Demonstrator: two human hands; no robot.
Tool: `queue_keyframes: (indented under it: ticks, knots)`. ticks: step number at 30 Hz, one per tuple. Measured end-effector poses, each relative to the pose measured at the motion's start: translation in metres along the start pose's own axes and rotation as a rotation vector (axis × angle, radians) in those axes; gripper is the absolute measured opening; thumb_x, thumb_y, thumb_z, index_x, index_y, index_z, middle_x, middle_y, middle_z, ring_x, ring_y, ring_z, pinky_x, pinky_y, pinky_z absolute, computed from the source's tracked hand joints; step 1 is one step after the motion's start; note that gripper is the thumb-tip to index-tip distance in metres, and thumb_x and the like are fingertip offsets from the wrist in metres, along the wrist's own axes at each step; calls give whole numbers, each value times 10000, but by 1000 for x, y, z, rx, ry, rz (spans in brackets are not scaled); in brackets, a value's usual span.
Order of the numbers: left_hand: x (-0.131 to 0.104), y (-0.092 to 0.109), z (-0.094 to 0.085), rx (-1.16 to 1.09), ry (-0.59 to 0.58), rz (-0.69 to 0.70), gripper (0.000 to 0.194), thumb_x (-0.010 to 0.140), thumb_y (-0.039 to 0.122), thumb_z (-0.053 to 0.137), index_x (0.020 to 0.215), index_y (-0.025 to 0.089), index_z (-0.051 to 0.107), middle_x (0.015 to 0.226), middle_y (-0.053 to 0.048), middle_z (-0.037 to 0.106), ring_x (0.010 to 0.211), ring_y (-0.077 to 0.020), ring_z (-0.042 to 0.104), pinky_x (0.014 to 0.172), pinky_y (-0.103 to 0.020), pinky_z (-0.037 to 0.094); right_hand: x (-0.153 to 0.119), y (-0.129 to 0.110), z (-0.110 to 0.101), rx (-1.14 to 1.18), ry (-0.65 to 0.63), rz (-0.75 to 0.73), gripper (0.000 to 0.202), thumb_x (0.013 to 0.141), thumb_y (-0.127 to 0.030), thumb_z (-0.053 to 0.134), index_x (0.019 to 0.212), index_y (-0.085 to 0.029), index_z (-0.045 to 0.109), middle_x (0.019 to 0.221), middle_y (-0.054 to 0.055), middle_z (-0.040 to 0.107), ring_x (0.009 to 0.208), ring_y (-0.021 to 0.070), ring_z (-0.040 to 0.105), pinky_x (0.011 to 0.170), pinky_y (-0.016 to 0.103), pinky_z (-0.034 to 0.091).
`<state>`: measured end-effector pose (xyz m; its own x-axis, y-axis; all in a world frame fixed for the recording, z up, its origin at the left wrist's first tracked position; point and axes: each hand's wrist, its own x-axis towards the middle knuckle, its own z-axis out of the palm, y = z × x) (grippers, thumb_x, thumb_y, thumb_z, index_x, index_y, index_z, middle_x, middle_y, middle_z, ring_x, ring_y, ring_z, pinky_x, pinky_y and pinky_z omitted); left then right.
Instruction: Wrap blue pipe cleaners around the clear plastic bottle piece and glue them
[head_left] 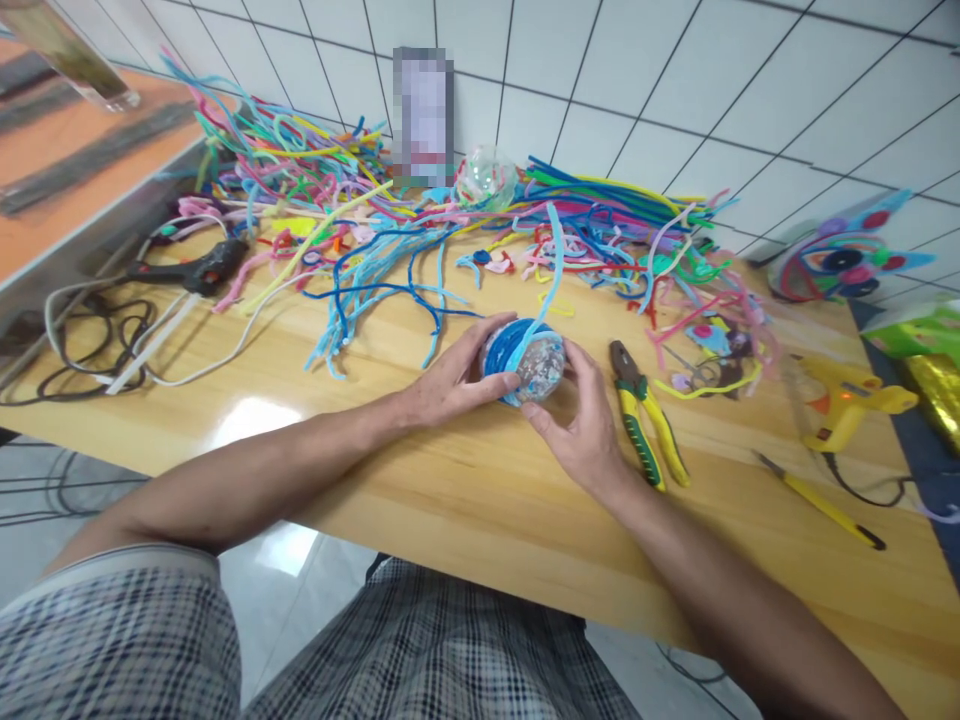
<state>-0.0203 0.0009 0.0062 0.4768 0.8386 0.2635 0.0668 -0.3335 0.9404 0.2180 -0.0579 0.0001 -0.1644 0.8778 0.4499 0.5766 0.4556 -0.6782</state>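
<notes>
Between my two hands is a clear ball (541,366), its left part wrapped in dark blue pipe cleaner. A light blue pipe cleaner (556,262) lies along the edge of the wrapping, and its free end sticks up and away from me. My left hand (469,372) grips the ball from the left, thumb pressed on the front near the light blue strand. From the right, my right hand (581,420) curves round the ball's bare side, thumb at the lower front. The undersides of the fingers are partly hidden.
Pliers (645,415) lie just right of my right hand, with a yellow craft knife (821,500) and yellow glue gun (847,400) beyond. Loose pipe cleaners (375,260) heap along the tiled wall, around another clear ball (486,178). A black glue gun (195,268) and cables are at left.
</notes>
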Motion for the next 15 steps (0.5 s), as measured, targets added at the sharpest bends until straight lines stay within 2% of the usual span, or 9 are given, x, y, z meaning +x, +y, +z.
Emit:
queue_keyframes:
  ticks: [10, 15]
  knots:
    - [-2, -1, -1, 14, 2, 1, 867, 968, 632, 780, 1669, 246, 448, 1677, -171, 551, 1560, -397, 546, 1323, -585, 451, -3, 1, 0, 20, -18, 19, 857, 1025, -555, 732, 1723, -255, 336, 1709, 206, 509, 1569, 381, 555, 1238, 655, 569]
    - [-6, 0, -1, -2, -7, -9, 874, 967, 612, 792, 1682, 256, 435, 1701, -168, 524, 1571, -401, 532, 1342, -580, 438, -7, -2, -2, 24, -21, 39, 865, 1018, -504, 754, 1735, -257, 339, 1704, 209, 524, 1560, 400, 569, 1257, 649, 561]
